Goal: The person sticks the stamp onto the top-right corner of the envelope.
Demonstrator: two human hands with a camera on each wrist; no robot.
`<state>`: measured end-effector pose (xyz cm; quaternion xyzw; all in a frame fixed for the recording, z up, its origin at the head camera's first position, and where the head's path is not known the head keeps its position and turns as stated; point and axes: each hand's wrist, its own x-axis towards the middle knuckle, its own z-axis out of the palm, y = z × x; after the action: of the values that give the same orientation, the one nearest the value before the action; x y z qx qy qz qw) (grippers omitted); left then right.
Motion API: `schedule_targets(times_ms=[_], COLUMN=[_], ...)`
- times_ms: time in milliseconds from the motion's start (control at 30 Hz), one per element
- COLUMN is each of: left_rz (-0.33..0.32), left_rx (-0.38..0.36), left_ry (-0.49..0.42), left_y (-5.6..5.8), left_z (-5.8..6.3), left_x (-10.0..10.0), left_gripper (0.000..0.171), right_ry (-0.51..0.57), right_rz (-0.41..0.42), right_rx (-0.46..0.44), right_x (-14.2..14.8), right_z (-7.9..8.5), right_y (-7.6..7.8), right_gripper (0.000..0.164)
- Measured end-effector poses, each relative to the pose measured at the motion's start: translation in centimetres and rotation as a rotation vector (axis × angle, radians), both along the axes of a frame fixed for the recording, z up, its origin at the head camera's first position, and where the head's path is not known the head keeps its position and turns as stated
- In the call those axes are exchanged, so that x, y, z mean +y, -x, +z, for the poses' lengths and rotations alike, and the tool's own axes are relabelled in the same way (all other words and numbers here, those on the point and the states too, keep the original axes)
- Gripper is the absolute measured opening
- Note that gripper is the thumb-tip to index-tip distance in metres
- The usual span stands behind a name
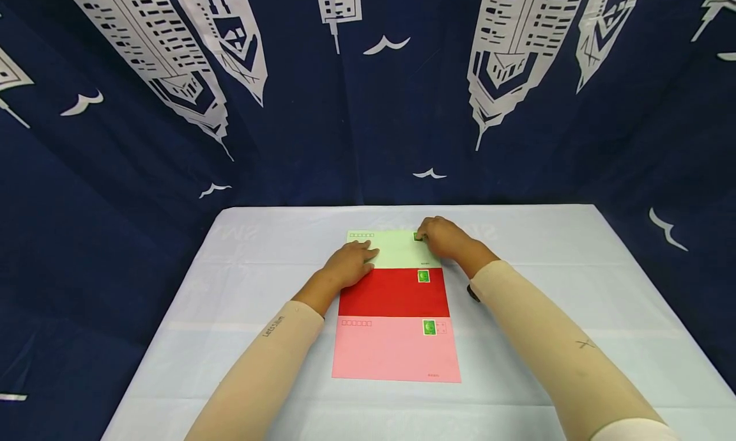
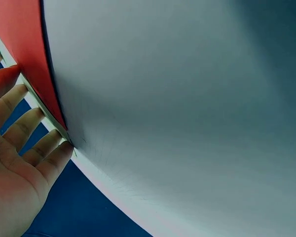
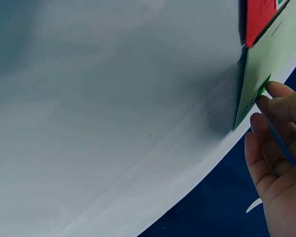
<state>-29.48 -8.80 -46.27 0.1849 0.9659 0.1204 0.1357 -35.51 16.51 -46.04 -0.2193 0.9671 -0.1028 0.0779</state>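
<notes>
Three envelopes lie in a column on the table: a light green envelope [image 1: 397, 252] at the far end, a red envelope [image 1: 391, 294] in the middle and a pink envelope [image 1: 397, 351] nearest me. My left hand [image 1: 348, 264], fingers spread, rests on the left side of the green envelope, its thumb by the red one. At the green envelope's upper right corner, my right hand [image 1: 448, 239] pinches a green stamp [image 3: 263, 86] between thumb and index finger. The other right fingers are loosely bent. Part of this stamp is hidden behind the fingertips.
One green stamp [image 1: 423, 276] is on the red envelope, and another stamp [image 1: 429, 327] sits on the pink envelope. A white cloth covers the table [image 1: 241, 287]. Behind its far edge hangs a dark blue curtain [image 1: 287, 166] with white buildings and birds.
</notes>
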Motion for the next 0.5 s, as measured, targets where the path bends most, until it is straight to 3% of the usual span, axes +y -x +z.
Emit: schedule_targets(times_ms=[300,500], left_rz=[0.006,0.0], left_rx=[-0.004,0.002], left_ry=[-0.004,0.001], left_y=[0.27,0.14], left_z=[-0.49,-0.21], left_x=[-0.07,-0.06], left_gripper=[0.05,0.05], right_ry=[0.021,0.038], right_rz=[-0.013,-0.006], right_rx=[-0.003,0.067], right_x=[-0.16,-0.45], right_z=[0.17,-0.35], right_y=[0.22,0.69], right_gripper=[0.026,0.019])
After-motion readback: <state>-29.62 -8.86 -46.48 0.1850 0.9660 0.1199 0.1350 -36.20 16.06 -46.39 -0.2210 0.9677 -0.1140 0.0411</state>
